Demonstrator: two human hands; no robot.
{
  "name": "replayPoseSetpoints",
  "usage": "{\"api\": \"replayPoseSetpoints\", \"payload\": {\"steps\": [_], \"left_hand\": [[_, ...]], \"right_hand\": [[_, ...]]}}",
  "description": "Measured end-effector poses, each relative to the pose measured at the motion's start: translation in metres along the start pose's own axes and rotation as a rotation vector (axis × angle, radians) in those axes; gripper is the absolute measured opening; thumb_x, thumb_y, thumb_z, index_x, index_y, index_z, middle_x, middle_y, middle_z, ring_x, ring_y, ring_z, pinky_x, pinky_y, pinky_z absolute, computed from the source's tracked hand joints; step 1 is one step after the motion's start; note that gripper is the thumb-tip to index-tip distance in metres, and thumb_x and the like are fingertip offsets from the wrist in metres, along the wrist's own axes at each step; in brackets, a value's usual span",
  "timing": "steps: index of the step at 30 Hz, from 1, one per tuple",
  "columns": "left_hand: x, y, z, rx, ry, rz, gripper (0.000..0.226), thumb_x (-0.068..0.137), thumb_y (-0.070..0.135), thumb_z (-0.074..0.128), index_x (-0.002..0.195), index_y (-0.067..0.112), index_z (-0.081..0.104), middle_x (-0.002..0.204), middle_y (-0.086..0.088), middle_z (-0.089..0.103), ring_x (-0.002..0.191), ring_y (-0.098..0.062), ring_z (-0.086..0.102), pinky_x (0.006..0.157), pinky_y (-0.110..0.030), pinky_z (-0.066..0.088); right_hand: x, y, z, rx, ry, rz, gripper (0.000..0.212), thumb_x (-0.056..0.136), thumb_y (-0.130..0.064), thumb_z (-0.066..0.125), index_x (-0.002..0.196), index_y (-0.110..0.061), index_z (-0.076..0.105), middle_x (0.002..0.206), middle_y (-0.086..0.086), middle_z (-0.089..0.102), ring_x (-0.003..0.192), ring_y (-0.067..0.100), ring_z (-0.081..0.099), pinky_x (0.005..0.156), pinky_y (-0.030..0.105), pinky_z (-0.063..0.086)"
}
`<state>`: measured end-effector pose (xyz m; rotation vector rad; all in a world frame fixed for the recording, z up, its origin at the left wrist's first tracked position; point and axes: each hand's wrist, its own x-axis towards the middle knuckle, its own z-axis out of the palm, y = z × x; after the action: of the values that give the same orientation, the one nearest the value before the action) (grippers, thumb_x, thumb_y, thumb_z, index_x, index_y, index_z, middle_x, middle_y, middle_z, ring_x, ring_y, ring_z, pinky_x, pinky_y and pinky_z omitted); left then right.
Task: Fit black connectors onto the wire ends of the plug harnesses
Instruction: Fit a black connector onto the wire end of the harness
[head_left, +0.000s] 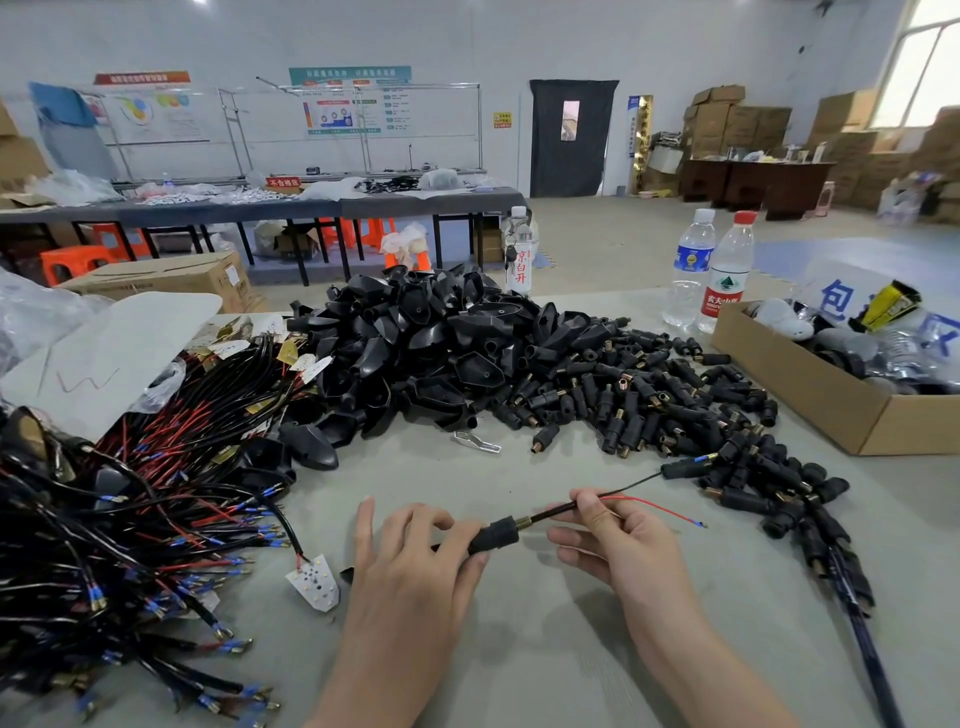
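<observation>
My left hand (415, 561) grips a black connector (496, 535) with a threaded brass end. My right hand (618, 535) pinches the harness cable (558, 512) just right of that brass end. From the cable a thin black wire runs up to another black connector (685, 469), fitted on its end. A bare red wire (660, 508) with a blue tip trails to the right. Loose black connectors (649, 400) are heaped behind my hands. Plug harnesses (130, 514) with red and black wires lie piled at the left.
A heap of black plastic shells (431, 343) sits at the table's middle back. A cardboard box (826, 389) stands at the right, two water bottles (711, 270) behind it. A small white LED board (314, 582) and a metal clip (478, 441) lie on the grey table (519, 649).
</observation>
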<state>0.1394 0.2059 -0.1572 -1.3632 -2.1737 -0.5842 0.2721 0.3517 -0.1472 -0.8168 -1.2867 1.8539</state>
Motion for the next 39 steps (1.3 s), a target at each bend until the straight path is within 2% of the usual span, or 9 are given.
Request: {"api": "replayPoseSetpoints", "payload": {"steps": [8, 14, 21, 25, 27, 29, 32, 35, 39], "left_hand": [[-0.002, -0.006, -0.001, -0.012, -0.102, -0.057, 0.035, 0.09, 0.043, 0.041, 0.098, 0.03, 0.073, 0.093, 0.007, 0.065, 0.084, -0.022, 0.065, 0.099, -0.059, 0.046], [-0.002, -0.004, -0.002, -0.102, -0.184, -0.06, 0.039, 0.092, 0.047, 0.038, 0.101, 0.03, 0.072, 0.086, 0.012, 0.063, 0.073, -0.017, 0.062, 0.069, -0.033, 0.053], [-0.003, -0.008, -0.005, -0.126, -0.177, -0.076, 0.039, 0.091, 0.049, 0.038, 0.102, 0.031, 0.071, 0.086, 0.014, 0.062, 0.076, -0.016, 0.062, 0.07, -0.033, 0.051], [-0.004, -0.012, -0.004, -0.147, -0.165, -0.1, 0.016, 0.091, 0.038, 0.063, 0.102, 0.031, 0.072, 0.086, 0.013, 0.062, 0.076, -0.017, 0.062, 0.07, -0.032, 0.049], [-0.005, -0.012, -0.002, -0.161, -0.168, -0.096, 0.014, 0.09, 0.036, 0.067, 0.102, 0.031, 0.072, 0.087, 0.013, 0.062, 0.077, -0.017, 0.062, 0.071, -0.033, 0.049], [-0.005, -0.012, -0.002, -0.161, -0.176, -0.086, 0.022, 0.09, 0.042, 0.057, 0.103, 0.032, 0.072, 0.087, 0.014, 0.062, 0.078, -0.016, 0.062, 0.071, -0.033, 0.05], [-0.005, -0.011, -0.002, -0.176, -0.173, -0.078, 0.034, 0.091, 0.048, 0.043, 0.103, 0.032, 0.071, 0.087, 0.014, 0.061, 0.078, -0.015, 0.062, 0.07, -0.033, 0.05], [-0.005, -0.011, -0.002, -0.181, -0.158, -0.086, 0.037, 0.091, 0.049, 0.039, 0.103, 0.033, 0.07, 0.087, 0.015, 0.061, 0.078, -0.015, 0.061, 0.071, -0.032, 0.049], [-0.005, -0.007, 0.0, -0.181, -0.171, -0.097, 0.034, 0.091, 0.05, 0.041, 0.103, 0.035, 0.069, 0.088, 0.016, 0.061, 0.079, -0.014, 0.061, 0.071, -0.031, 0.048]], "right_hand": [[0.006, -0.006, -0.01, 0.024, 0.094, 0.005, 0.016, 0.099, -0.017, 0.056, 0.1, -0.003, 0.064, 0.078, 0.006, 0.077, 0.075, 0.02, 0.075, 0.059, 0.022, 0.059], [0.006, -0.006, -0.012, 0.031, 0.124, -0.011, 0.018, 0.099, -0.018, 0.057, 0.094, -0.003, 0.066, 0.08, 0.007, 0.076, 0.076, 0.021, 0.075, 0.058, 0.022, 0.058], [0.009, -0.009, -0.017, 0.119, 0.205, -0.043, 0.02, 0.101, -0.017, 0.053, 0.09, -0.005, 0.064, 0.074, 0.002, 0.075, 0.066, 0.014, 0.073, 0.057, 0.02, 0.058], [0.016, -0.021, -0.035, 0.305, 0.309, -0.076, 0.017, 0.101, -0.016, 0.053, 0.089, -0.007, 0.061, 0.069, 0.002, 0.072, 0.057, 0.008, 0.069, 0.057, 0.017, 0.058], [0.019, -0.025, -0.043, 0.377, 0.367, -0.098, 0.016, 0.101, -0.015, 0.053, 0.089, -0.008, 0.06, 0.077, 0.006, 0.069, 0.055, 0.005, 0.067, 0.058, 0.016, 0.058], [0.02, -0.025, -0.047, 0.417, 0.383, -0.111, 0.015, 0.101, -0.016, 0.053, 0.09, -0.009, 0.061, 0.088, 0.008, 0.067, 0.056, 0.004, 0.066, 0.061, 0.015, 0.058], [0.019, -0.027, -0.047, 0.504, 0.32, -0.094, 0.016, 0.1, -0.021, 0.054, 0.093, -0.01, 0.063, 0.093, 0.008, 0.071, 0.061, 0.004, 0.067, 0.062, 0.014, 0.057], [0.011, -0.025, -0.034, 0.515, 0.114, 0.04, 0.025, 0.095, -0.029, 0.056, 0.097, -0.005, 0.065, 0.096, 0.011, 0.076, 0.071, 0.009, 0.072, 0.063, 0.018, 0.058], [-0.007, 0.0, 0.001, 0.144, -0.169, 0.158, 0.028, 0.086, -0.023, 0.067, 0.105, -0.003, 0.068, 0.093, 0.013, 0.074, 0.074, 0.022, 0.07, 0.066, 0.032, 0.061]]}}
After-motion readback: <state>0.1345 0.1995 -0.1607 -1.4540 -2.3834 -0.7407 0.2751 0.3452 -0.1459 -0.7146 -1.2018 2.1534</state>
